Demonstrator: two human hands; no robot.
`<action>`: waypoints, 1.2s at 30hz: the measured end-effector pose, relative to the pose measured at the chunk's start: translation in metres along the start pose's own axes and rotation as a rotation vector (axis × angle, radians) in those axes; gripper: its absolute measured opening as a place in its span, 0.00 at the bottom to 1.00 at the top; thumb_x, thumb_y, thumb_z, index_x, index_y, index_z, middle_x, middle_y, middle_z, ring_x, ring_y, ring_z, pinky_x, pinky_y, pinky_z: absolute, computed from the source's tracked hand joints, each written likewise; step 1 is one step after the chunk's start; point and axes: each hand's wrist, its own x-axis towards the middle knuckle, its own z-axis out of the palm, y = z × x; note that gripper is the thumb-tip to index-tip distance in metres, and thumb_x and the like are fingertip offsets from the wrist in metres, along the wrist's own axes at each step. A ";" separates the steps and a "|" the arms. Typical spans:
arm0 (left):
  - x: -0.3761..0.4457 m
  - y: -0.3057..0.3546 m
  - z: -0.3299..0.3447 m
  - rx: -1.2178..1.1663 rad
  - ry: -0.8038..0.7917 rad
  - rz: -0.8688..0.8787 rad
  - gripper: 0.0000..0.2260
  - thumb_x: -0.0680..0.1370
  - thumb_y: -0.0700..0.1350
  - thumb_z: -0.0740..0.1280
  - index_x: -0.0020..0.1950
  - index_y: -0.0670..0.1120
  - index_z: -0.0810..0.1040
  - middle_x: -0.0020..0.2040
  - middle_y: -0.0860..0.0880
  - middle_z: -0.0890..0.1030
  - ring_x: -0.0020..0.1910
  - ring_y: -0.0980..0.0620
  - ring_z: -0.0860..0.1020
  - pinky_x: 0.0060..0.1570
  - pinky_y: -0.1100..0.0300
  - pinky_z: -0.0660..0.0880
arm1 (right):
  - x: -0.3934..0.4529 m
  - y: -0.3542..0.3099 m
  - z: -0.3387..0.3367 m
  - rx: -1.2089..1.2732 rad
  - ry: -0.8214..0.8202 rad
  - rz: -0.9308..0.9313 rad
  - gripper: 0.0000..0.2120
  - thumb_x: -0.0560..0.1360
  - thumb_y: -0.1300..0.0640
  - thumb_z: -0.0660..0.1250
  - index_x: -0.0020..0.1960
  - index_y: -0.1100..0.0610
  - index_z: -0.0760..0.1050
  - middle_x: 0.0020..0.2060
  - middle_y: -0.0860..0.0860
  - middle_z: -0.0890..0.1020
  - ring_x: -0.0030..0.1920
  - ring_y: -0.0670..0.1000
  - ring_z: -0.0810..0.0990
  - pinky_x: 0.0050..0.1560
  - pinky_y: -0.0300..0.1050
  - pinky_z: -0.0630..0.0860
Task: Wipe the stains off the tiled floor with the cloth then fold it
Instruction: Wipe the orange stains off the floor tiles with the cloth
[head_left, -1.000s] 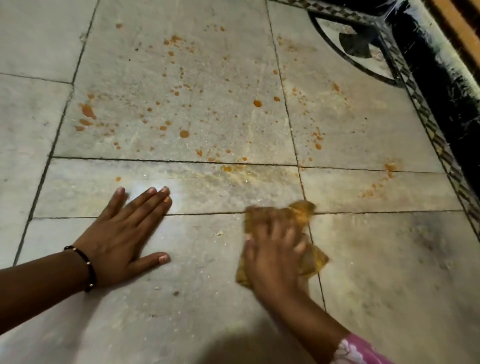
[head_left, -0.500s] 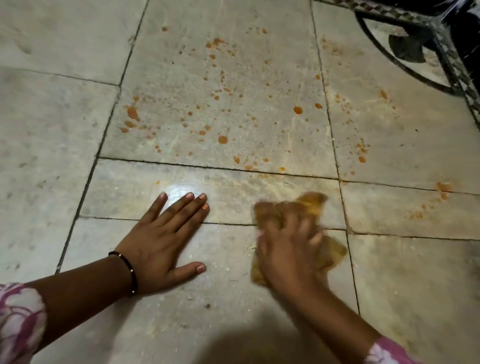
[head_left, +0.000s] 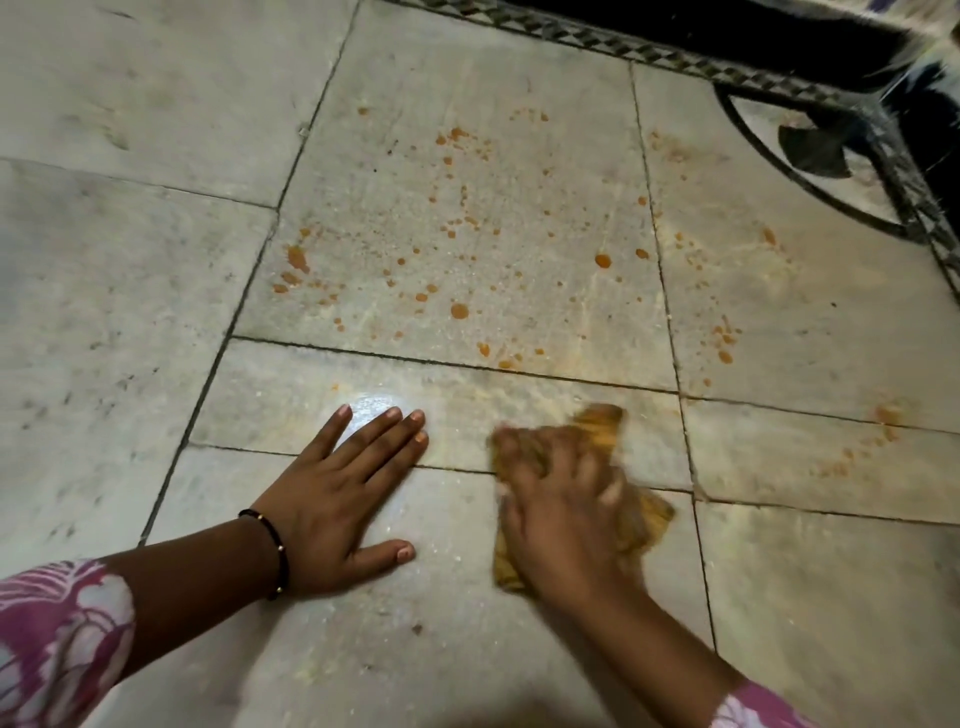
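Observation:
An orange-brown cloth (head_left: 602, 423) lies bunched on the grey tiled floor (head_left: 467, 623), pressed down under my right hand (head_left: 563, 512), which grips it and is motion-blurred. My left hand (head_left: 343, 493) rests flat on the floor to the left of the cloth, fingers spread, holding nothing. Orange stains (head_left: 459, 310) are spattered over the big tile beyond both hands. More orange stains (head_left: 724, 343) dot the tile to the right, and a fainter smear (head_left: 883, 415) lies further right. A pale yellowish film covers the floor around the cloth.
A dark patterned border strip (head_left: 597, 41) runs along the far edge of the floor. A black curved inlay (head_left: 810, 150) sits at the upper right beside a dark raised edge. Dark grout lines cross the tiles. A bright light spot shines by my left fingertips.
The view has swung left and tilted up, so the stained tile sits nearer the centre. My right hand keeps rubbing the cloth over the same grout line; my left hand stays planted.

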 end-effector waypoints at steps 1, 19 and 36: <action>0.000 0.000 0.000 0.001 -0.003 0.000 0.40 0.75 0.69 0.51 0.77 0.43 0.55 0.77 0.45 0.55 0.77 0.46 0.52 0.70 0.40 0.52 | 0.003 -0.015 0.001 0.008 0.016 -0.065 0.25 0.71 0.45 0.54 0.67 0.43 0.68 0.59 0.53 0.75 0.56 0.56 0.67 0.52 0.66 0.70; 0.001 -0.002 0.001 0.037 -0.036 -0.001 0.40 0.75 0.70 0.48 0.77 0.44 0.52 0.78 0.45 0.52 0.77 0.47 0.49 0.71 0.41 0.49 | 0.005 -0.031 -0.002 0.095 -0.017 0.004 0.25 0.78 0.46 0.57 0.74 0.41 0.56 0.70 0.53 0.63 0.66 0.58 0.59 0.63 0.66 0.55; 0.001 -0.004 0.003 0.032 -0.012 0.003 0.40 0.75 0.71 0.46 0.78 0.45 0.51 0.78 0.46 0.52 0.77 0.48 0.50 0.72 0.42 0.48 | -0.032 -0.035 -0.011 0.132 -0.108 0.076 0.25 0.79 0.44 0.53 0.74 0.40 0.51 0.72 0.49 0.57 0.68 0.55 0.54 0.65 0.61 0.54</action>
